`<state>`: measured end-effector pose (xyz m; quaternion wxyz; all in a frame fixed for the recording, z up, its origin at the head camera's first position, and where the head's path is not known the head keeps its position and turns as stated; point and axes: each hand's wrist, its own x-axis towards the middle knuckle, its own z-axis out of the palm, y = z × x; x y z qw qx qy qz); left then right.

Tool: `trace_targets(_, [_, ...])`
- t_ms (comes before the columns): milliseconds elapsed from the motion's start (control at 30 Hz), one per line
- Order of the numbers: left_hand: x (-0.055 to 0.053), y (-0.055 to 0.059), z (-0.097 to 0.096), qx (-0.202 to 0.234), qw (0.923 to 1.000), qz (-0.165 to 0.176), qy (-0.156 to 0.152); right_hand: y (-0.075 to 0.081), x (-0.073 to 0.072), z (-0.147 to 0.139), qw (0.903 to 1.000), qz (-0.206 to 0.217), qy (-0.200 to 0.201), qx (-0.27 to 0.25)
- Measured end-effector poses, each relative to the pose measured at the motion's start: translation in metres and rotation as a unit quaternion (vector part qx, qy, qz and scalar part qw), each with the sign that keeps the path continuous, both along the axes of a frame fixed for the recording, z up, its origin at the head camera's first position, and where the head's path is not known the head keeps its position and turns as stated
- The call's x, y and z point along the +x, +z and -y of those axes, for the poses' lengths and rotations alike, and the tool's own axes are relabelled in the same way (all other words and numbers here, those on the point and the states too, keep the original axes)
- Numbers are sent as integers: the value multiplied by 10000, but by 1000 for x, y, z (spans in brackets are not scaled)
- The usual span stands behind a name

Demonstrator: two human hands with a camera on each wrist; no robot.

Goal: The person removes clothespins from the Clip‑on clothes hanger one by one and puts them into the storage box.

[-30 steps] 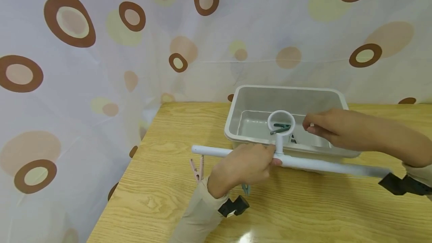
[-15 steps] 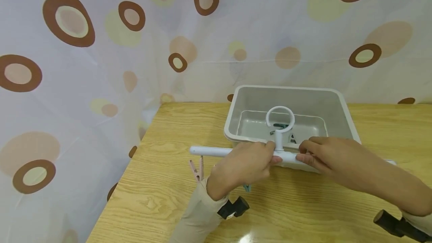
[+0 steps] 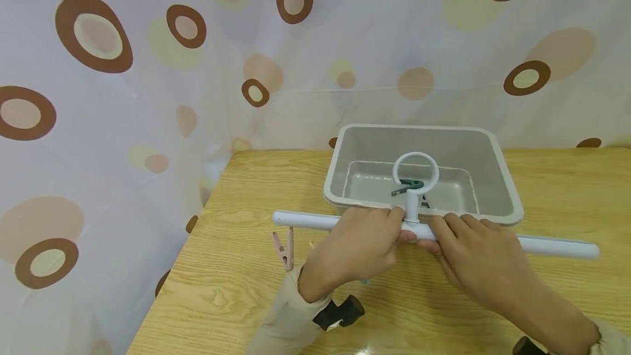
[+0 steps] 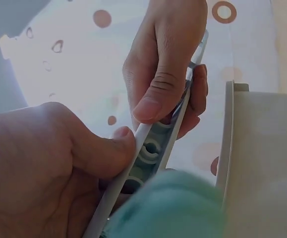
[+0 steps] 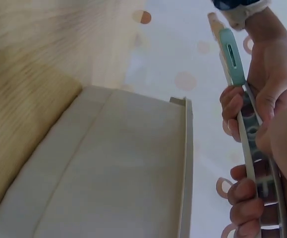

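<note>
Both hands grip a white bar-shaped clip hanger point(image 3: 557, 246) near its middle, on either side of the upright stem of its ring hook point(image 3: 416, 172). My left hand point(image 3: 357, 240) wraps the bar just left of the stem, and my right hand point(image 3: 485, 262) holds it just right. In the left wrist view, both thumbs press the rim of the bar's hollow, slotted underside point(image 4: 150, 148). A pink clothespin point(image 3: 285, 251) hangs under the left end. A teal clothespin point(image 5: 231, 57) hangs beside my left hand, blurred and close in the left wrist view.
Behind the hanger, a grey plastic bin point(image 3: 510, 196) stands on the wooden table point(image 3: 236, 278). Dark green clothespins point(image 3: 408, 186) lie inside it, seen partly through the ring. A curtain with brown circles point(image 3: 315, 43) backs the table and covers its left side.
My right hand has come down from over the bin onto the bar, and now grips it with its fingers over the top. My left hand has kept its hold.
</note>
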<state>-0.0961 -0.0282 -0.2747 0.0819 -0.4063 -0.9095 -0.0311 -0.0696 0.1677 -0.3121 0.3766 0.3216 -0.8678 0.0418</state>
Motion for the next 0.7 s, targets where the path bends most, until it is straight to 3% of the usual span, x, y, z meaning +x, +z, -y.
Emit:
trace_targets(133, [-1, 3, -2, 202, 9998, -26, -14, 5, -5, -6, 9997, -183, 164, 31])
trace_targets(200, [-3, 5, -2, 867, 9960, -181, -91, 7, -8, -10, 9995, -236, 215, 30])
trace_targets(233, [-3, 6, -1, 1366, 9902, -268, -130, 9, -9, -12, 9995, -232, 219, 27])
trace_targets(300, [-3, 11, 4, 2514, 9663, -472, -300, 12, -12, -16, 9995, -231, 212, -21])
trace_targets(400, [2, 14, 15, 3791, 9189, -801, -739, 18, -16, -22, 9995, -250, 150, -116])
trace_targets(467, [11, 11, 21, 3992, 9059, -944, -1052, 22, -18, -24, 9996, -208, 81, -164])
trace_targets(567, [27, -4, 27, 3828, 9089, -755, -1475, 29, -21, -27, 9997, -143, 22, -206])
trace_targets(633, [36, -20, 28, 3704, 9148, -162, -1603, 33, -24, -27, 9996, -166, 51, -243])
trace_targets(700, [39, -35, 28, 3694, 9141, 859, -1432, 38, -26, -27, 9993, -236, 81, -271])
